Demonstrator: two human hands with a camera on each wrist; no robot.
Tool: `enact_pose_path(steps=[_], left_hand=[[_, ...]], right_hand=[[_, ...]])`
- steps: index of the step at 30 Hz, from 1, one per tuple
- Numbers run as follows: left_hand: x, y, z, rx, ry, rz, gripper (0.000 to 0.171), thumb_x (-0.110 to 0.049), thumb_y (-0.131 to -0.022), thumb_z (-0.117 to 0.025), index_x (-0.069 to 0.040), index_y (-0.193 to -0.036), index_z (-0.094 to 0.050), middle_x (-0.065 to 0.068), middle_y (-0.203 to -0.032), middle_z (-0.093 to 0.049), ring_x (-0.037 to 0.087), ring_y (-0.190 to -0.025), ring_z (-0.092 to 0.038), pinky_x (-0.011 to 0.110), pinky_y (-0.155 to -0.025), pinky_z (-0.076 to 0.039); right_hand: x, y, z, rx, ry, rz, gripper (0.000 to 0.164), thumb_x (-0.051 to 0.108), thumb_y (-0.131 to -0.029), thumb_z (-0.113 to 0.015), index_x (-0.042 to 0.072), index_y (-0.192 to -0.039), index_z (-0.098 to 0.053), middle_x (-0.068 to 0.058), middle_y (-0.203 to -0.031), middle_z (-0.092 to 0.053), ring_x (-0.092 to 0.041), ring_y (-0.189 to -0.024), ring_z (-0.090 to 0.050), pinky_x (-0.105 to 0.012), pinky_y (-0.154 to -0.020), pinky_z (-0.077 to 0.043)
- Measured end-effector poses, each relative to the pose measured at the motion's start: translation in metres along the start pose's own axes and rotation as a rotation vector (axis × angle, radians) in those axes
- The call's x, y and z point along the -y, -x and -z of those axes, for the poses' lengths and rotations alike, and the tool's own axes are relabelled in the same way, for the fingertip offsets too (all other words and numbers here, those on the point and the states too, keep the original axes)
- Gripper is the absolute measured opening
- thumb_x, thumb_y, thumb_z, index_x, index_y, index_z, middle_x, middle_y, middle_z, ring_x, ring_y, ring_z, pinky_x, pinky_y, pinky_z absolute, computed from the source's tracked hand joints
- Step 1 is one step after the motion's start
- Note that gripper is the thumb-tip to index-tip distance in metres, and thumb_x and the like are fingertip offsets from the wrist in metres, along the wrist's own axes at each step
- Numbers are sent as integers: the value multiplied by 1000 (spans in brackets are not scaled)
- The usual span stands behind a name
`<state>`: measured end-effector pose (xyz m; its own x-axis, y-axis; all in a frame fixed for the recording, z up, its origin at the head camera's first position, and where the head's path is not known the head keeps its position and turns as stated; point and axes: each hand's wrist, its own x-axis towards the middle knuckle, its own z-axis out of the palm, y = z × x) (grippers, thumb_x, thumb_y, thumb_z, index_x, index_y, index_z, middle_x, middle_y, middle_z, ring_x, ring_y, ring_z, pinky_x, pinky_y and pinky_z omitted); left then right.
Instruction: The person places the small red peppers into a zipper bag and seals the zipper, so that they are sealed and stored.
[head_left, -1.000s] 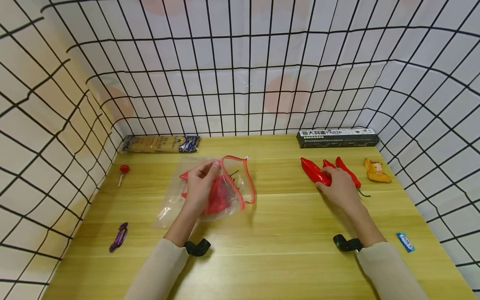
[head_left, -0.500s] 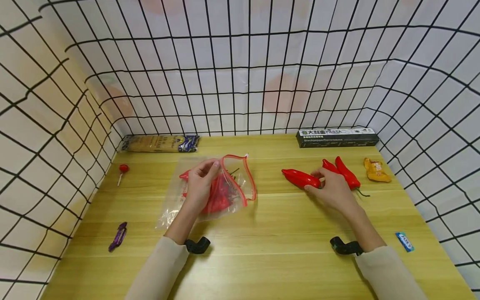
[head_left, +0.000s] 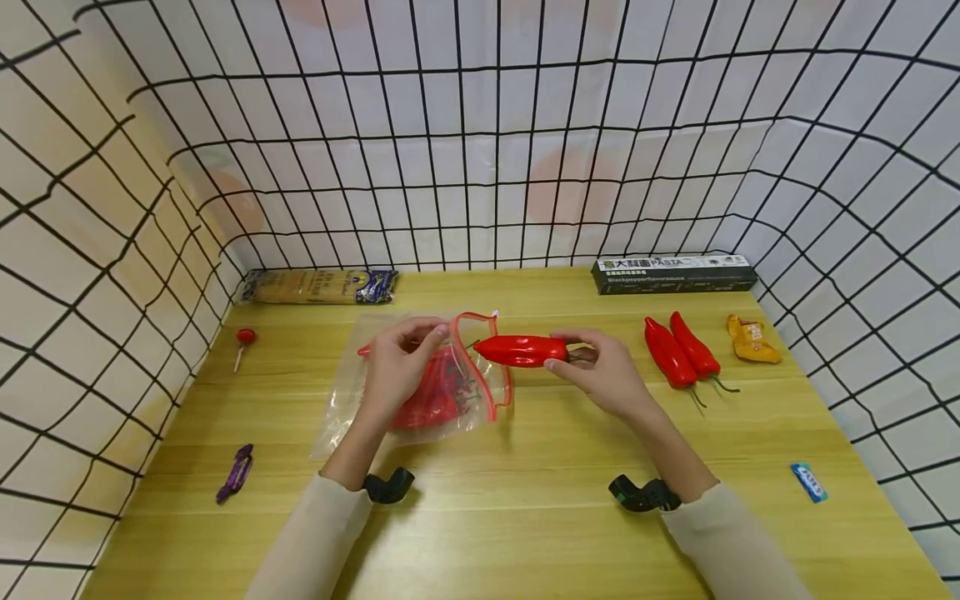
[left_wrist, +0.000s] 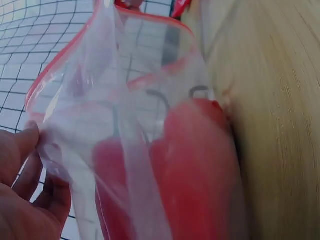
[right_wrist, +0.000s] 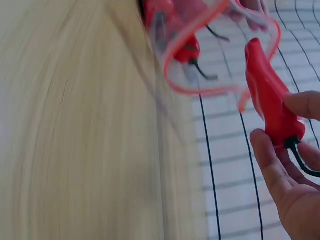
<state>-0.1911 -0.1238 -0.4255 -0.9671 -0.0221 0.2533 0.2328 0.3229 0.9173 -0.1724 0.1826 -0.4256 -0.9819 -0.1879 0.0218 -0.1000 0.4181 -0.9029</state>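
Observation:
My left hand (head_left: 401, 362) pinches the edge of a clear zip bag (head_left: 337, 417) near its red-rimmed mouth, which gapes to the right. Inside the bag lie several red peppers (left_wrist: 200, 160), seen through the plastic with their dark stems toward the mouth. My right hand (head_left: 607, 371) holds another red pepper (head_left: 521, 351) by its stem end, between thumb and fingers. Its tip points left and reaches the bag's opening; in the right wrist view the pepper (right_wrist: 270, 95) is beside the red rim (right_wrist: 200, 91). Two more red peppers (head_left: 670, 354) (head_left: 695, 346) lie on the table to the right.
At the back stand a noodle packet (head_left: 318, 287) on the left and a dark pasta box (head_left: 675, 276) on the right. A red lollipop (head_left: 245, 337), purple candy (head_left: 236, 473), yellow packet (head_left: 752, 339) and blue packet (head_left: 810, 482) lie toward the sides. Black mesh (head_left: 498, 179) surrounds the table.
My right hand has lifted one pepper from the group on the right and carried it left to the bag's mouth. My left hand keeps its pinch on the bag, shifting only slightly.

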Motion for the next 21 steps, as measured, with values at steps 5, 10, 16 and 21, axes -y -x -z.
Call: enact_pose_path(steps=[5, 10, 16, 21], left_hand=[[0, 0, 3, 10, -133, -79, 15, -40, -87, -71, -30, -98, -74, -8, -80, -73, 12, -66, -66, 27, -55, -52], [0, 0, 5, 67, -131, -65, 21, -38, -87, -72, -29, -105, -74, -9, -86, -73, 11, -72, -65, 27, -64, -54], [-2, -1, 8, 72, -133, -87, 22, -43, -87, -70, -27, -101, -75, -9, -87, -73, 10, -75, -64, 27, -68, -55], [-2, 0, 6, 35, -115, -103, 27, -47, -87, -68, -25, -101, -75, -7, -92, -74, 9, -84, -66, 32, -78, -56]], right_hand=[[6, -11, -29, -26, -29, 3, 47, 40, -79, -80, 18, -118, -64, -4, -117, -65, -21, -98, -69, -31, -75, -59], [8, -17, -48, -52, -61, 1, 45, 36, -77, -82, 15, -113, -66, -6, -110, -70, -20, -92, -70, -31, -72, -59], [7, -23, -59, -86, -47, 5, 44, 35, -76, -84, 16, -111, -66, -4, -108, -70, -20, -92, -69, -32, -76, -59], [15, -25, -71, -97, -61, 37, 40, 27, -78, -83, 16, -113, -67, -4, -111, -68, -21, -90, -70, -32, -75, -59]])
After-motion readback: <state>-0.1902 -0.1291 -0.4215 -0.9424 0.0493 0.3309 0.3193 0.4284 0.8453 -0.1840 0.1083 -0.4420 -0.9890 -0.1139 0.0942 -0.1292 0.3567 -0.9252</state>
